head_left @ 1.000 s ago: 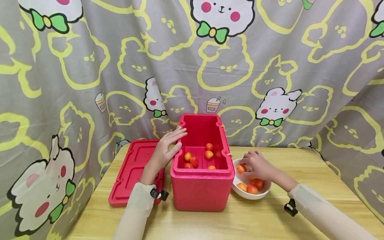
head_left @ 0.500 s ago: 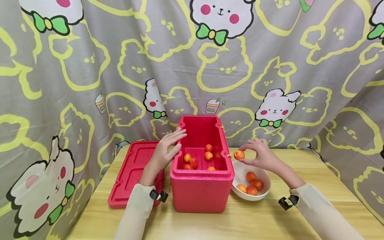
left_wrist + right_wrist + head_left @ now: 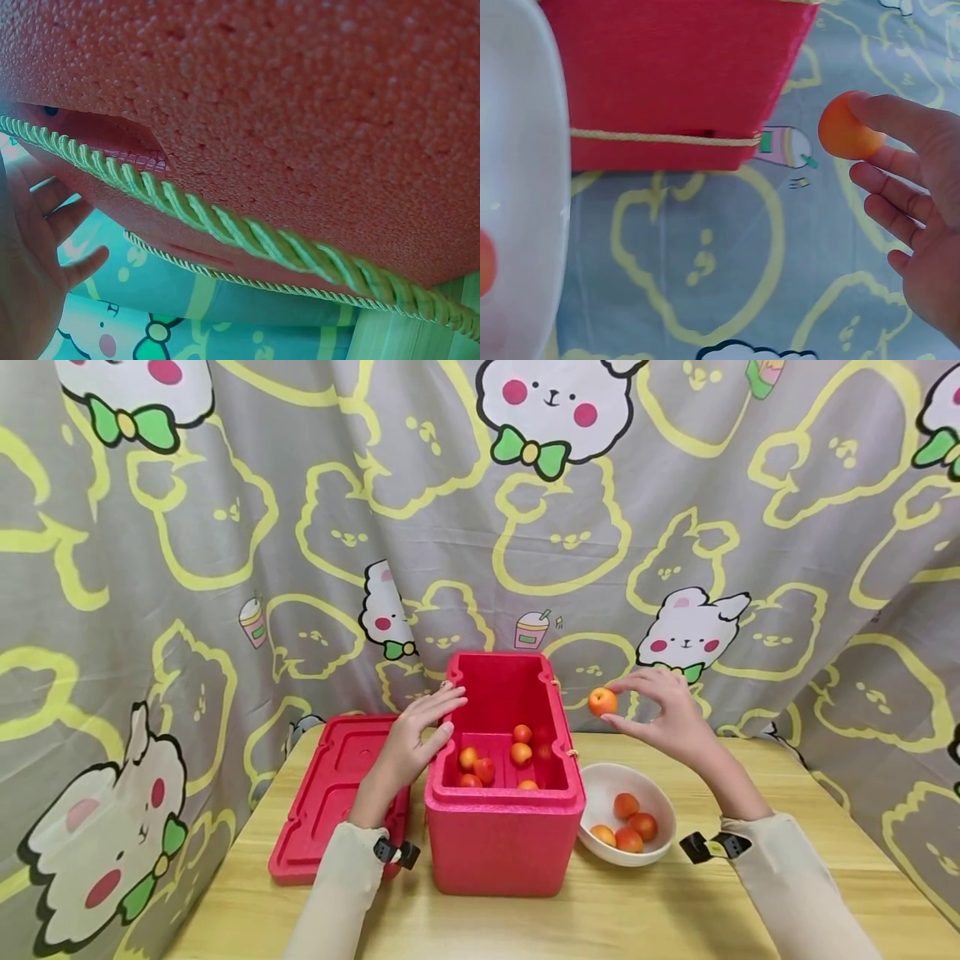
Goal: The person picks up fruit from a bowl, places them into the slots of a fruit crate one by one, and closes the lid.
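Note:
My right hand pinches an orange-red apricot between thumb and fingertips, raised above the white bowl. In the right wrist view the same apricot shows between thumb and index finger, with the other fingers free. Several apricots lie in the bowl. To its left stands a red foam box without its lid, with several apricots on its floor. My left hand rests at the box's left rim, fingers extended; in the left wrist view that hand is partly cut off.
The red lid lies flat on the wooden table, left of the box. A twisted cord runs along the box's side. Behind the table hangs a patterned curtain.
My right hand has taken an apricot from the bowl and lifted it up, clear of the bowl. The left hand stays at the box rim.

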The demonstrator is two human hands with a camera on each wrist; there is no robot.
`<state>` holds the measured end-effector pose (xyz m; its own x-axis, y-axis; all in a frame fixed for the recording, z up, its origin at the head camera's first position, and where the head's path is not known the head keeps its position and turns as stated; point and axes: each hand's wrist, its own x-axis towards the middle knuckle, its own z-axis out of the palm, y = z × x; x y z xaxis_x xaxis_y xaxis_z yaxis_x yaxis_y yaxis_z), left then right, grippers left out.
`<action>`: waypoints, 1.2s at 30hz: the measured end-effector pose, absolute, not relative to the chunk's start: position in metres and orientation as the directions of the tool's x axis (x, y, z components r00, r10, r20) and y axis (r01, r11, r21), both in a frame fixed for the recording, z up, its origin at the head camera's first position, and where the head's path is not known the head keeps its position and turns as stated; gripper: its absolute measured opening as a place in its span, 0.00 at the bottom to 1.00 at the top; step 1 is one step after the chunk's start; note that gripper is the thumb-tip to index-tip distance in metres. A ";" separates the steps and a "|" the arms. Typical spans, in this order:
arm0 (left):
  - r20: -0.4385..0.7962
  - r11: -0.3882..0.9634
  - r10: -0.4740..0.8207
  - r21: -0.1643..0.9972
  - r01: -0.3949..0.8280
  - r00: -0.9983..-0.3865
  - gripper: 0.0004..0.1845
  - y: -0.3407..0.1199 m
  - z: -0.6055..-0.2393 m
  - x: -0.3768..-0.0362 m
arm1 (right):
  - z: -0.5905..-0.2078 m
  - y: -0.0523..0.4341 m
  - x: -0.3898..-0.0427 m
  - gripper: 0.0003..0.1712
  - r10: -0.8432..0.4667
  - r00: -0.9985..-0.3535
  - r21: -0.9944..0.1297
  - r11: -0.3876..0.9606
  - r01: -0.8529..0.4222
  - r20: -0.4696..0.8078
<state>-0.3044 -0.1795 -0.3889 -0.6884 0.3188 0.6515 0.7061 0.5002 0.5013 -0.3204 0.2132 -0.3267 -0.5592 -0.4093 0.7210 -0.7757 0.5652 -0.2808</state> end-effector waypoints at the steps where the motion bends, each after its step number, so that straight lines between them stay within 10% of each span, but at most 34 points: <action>1: 0.651 0.500 0.318 0.502 0.705 -0.689 0.26 -0.180 -0.389 -0.304 | -0.324 0.212 -0.320 0.25 -0.403 -0.557 -0.283 0.563 -0.776 0.726; 36: 0.658 0.504 0.330 0.483 0.716 -0.677 0.26 -0.181 -0.389 -0.305 | -0.293 0.155 -0.312 0.25 -0.418 -0.598 -0.485 0.352 -0.801 0.684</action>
